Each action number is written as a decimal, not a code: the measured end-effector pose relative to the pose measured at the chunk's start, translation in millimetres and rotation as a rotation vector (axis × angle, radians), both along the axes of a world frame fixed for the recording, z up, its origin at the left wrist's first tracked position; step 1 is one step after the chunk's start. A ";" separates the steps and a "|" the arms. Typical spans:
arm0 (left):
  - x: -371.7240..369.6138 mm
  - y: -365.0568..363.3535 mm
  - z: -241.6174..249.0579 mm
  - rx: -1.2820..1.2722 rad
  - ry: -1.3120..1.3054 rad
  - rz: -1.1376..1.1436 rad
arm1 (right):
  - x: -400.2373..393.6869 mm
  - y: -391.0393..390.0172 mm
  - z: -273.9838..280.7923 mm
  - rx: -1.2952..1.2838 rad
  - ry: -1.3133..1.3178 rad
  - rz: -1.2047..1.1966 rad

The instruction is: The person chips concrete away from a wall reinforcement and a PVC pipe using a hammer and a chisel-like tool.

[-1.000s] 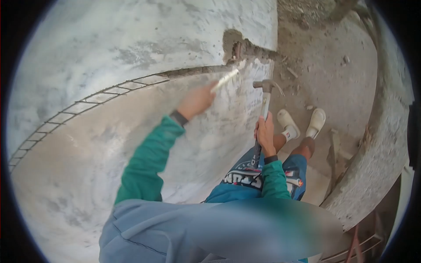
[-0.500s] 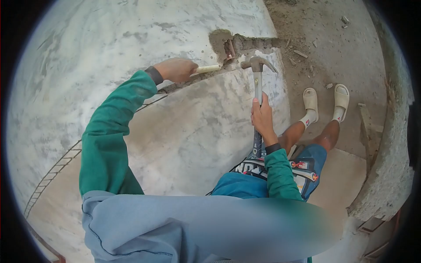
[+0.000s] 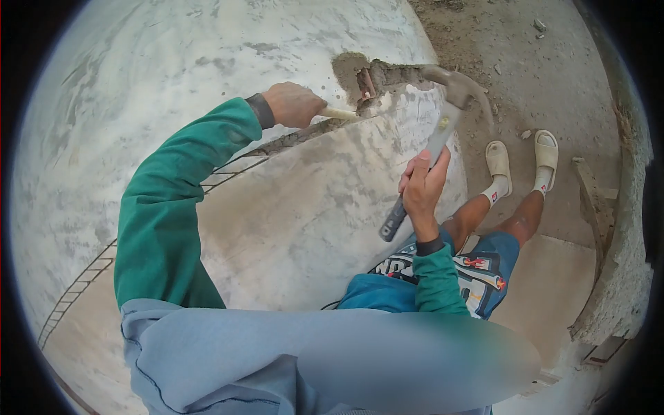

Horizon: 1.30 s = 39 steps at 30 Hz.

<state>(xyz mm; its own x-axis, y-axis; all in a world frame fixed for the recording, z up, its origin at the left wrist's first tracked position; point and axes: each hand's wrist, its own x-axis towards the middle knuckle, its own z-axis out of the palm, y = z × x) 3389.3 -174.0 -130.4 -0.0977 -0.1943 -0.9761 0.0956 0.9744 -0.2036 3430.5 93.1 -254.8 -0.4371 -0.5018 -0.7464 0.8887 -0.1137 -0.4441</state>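
Note:
My left hand (image 3: 294,104) grips a pale chisel (image 3: 339,113) whose tip rests at the edge of a chipped hole (image 3: 360,76) in a large curved concrete wall (image 3: 207,62). A bit of rusty rebar shows inside the hole. My right hand (image 3: 422,183) holds a claw hammer (image 3: 439,135) by its shaft, tilted to the right, with its blurred head (image 3: 463,86) up beside the hole. Both arms wear green sleeves.
A groove (image 3: 297,138) with exposed wire mesh (image 3: 90,270) runs across the concrete down to the left. My feet in white slides (image 3: 519,159) stand on a dusty floor with rubble. A rough concrete edge (image 3: 615,277) and a wooden piece (image 3: 591,200) lie at the right.
The hammer has swung from upright to tilted right, its head now blurred near the hole. My left hand and the chisel stayed at the hole; the view shifted slightly.

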 end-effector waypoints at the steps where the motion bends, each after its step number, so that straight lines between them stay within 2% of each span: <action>1: -1.7 -1.7 -0.2 -0.005 -0.004 0.000 | 16.6 -10.1 -1.5 -0.004 0.002 -0.003; 3: -3.4 -6.1 -1.4 -0.006 -0.010 -0.002 | 67.7 -31.9 -16.9 0.203 0.183 0.137; 4: -2.7 -5.1 -2.9 0.003 -0.020 0.002 | 76.4 -35.2 -24.1 0.208 0.178 0.131; 6: 7.1 -7.0 -6.1 0.063 -0.012 -0.028 | 80.1 -35.7 -37.7 0.064 0.350 0.516; 7: 1.5 -12.1 -9.3 0.101 0.016 -0.061 | 64.0 -28.3 -39.1 -0.066 0.066 0.447; 8: -3.5 -10.2 -8.5 0.046 -0.027 -0.042 | 53.3 -25.5 -44.1 -0.069 0.081 0.437; 10: -7.2 -7.8 -7.5 0.074 -0.019 -0.033 | 51.4 -12.8 -39.1 0.068 0.143 0.225; 11: -6.5 -10.1 -9.4 0.074 -0.023 -0.030 | 34.4 -9.1 -29.3 0.067 0.139 0.228; 13: -3.6 -11.6 -11.2 0.076 -0.026 -0.028 | -3.6 -1.0 -8.3 -0.012 -0.117 -0.144; 16: -7.2 -7.1 -9.8 0.036 -0.056 -0.041 | 38.1 -32.7 -21.3 0.064 -0.106 -0.189; 17: -10.3 -7.5 -9.0 0.040 -0.058 -0.051 | 78.5 -53.5 -44.9 0.376 0.712 -0.092; 18: -12.3 -9.1 -9.9 0.067 -0.044 -0.049 | 82.9 -53.5 -53.3 0.388 0.712 -0.100; 20: -10.2 -9.5 -15.8 0.114 -0.033 -0.063 | 74.3 -43.2 -60.9 -0.052 0.062 0.438; 21: -8.4 -15.6 -18.5 0.122 -0.013 -0.078 | 58.9 -43.0 -67.7 -0.051 0.087 0.420; 23: -6.8 -15.9 -18.4 0.152 -0.016 -0.083 | 30.7 -16.4 -43.5 -0.023 -0.150 0.249; 24: -9.7 -12.1 -19.4 0.157 -0.024 -0.076 | 16.7 -8.7 -37.1 -0.019 -0.159 0.254; 26: -13.3 -8.0 -19.6 0.080 -0.081 -0.071 | -5.0 -4.3 -32.0 -0.046 -0.175 -0.227; 27: -13.5 -8.2 -18.7 0.080 -0.081 -0.069 | -0.7 -10.1 -30.1 -0.050 -0.179 -0.220; 29: -7.8 -15.9 -20.3 0.093 -0.059 -0.087 | 11.1 -29.4 -28.8 0.041 -0.075 -0.356; 30: -5.1 -16.8 -22.6 0.119 -0.040 -0.107 | 37.2 -40.4 -44.6 0.044 -0.079 -0.362; 32: -5.0 -12.9 -25.9 0.136 -0.051 -0.109 | 99.5 -55.8 -82.8 -0.046 0.288 0.584; 33: -9.1 -14.0 -28.8 0.142 -0.053 -0.114 | 85.4 -46.6 -79.2 -0.033 0.288 0.571; 35: -12.5 -16.1 -27.6 0.156 -0.028 -0.136 | 23.6 -30.6 -64.5 -0.154 -0.249 0.313; 36: -12.3 -14.1 -26.4 0.153 -0.047 -0.121 | 8.7 -20.5 -59.1 -0.155 -0.259 0.317; 38: -13.8 -13.9 -30.8 0.149 -0.087 -0.128 | -10.8 -3.8 -56.0 -0.082 -0.245 0.028; 39: -12.9 -13.8 -31.8 0.133 -0.111 -0.135 | -13.0 -5.7 -55.2 -0.082 -0.246 0.038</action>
